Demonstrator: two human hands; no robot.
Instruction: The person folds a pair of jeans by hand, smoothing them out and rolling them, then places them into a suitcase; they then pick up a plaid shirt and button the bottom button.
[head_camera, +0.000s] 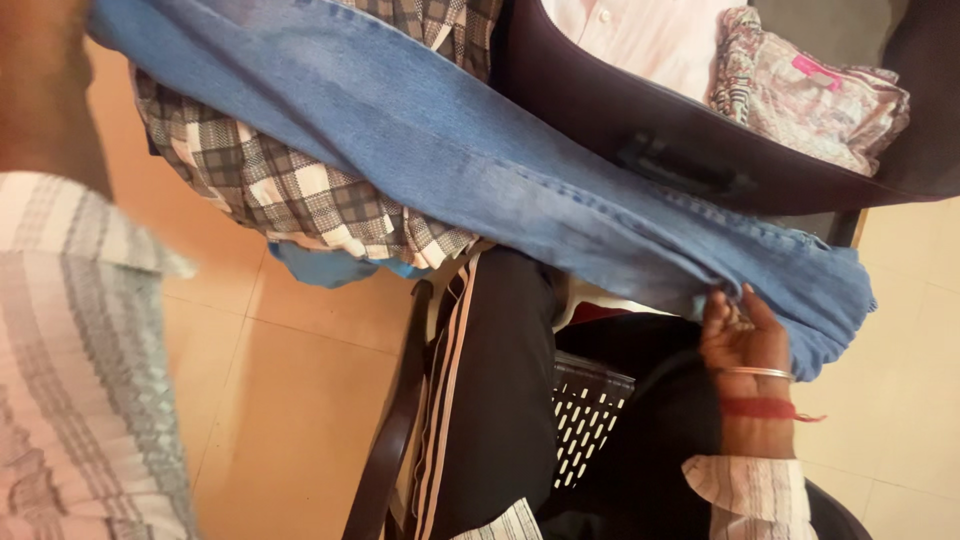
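A long blue jeans leg (450, 160) stretches from the upper left to the right. My right hand (738, 338), wearing a metal bangle and a red thread at the wrist, pinches the hem end of the jeans at the right. My left forearm in a striped sleeve (70, 330) rises at the left edge, and its hand is out of the picture at the top left. A black-and-white checked shirt (300, 190) hangs under the jeans.
A dark chair (640, 140) at the top right holds a pink shirt (650, 35) and a patterned cloth (810, 90). Black track pants with white stripes (490, 400) drape over a perforated dark seat (585, 420). Below lies an orange tiled floor (280, 400).
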